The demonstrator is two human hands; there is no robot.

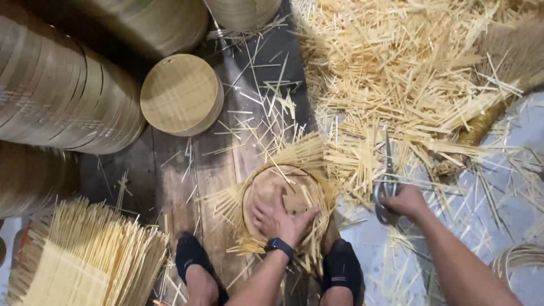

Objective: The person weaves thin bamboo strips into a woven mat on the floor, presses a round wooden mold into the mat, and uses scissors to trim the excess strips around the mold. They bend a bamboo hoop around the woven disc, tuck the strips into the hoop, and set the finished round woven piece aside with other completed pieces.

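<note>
A: Two hands busy. Left hand [277,218] flat, fingers spread, pressing down on a round woven tray [283,195] w/ loose strip ends sticking out all round. Nothing clasped, just palm pressure. Tray sits on dark floor boards [187,175], between the feet [195,260].

B: Right?

A: Right hand [405,201] closed round the handles of shears [387,181], blades pointing away, over the offcut heap [396,73].

B: How'd the tray handle?

A: Judging by look: light, thin bamboo, springy. Rim seems stiff enough to take hold of; the free ends prob. bend or snap, splintery too. Best held at rim or pinned flat on the middle, as now.

B: Containers?

A: None holding anything, far as I can see. Finished round lid [181,93] lies face up, upper left, well apart from the tray. Stacks of rings [62,96] on their sides, far left. Woven mat w/ long untrimmed ends [85,258] lower left. Coil of thin cane [518,258] lower right, partly cut off by frame.
</note>
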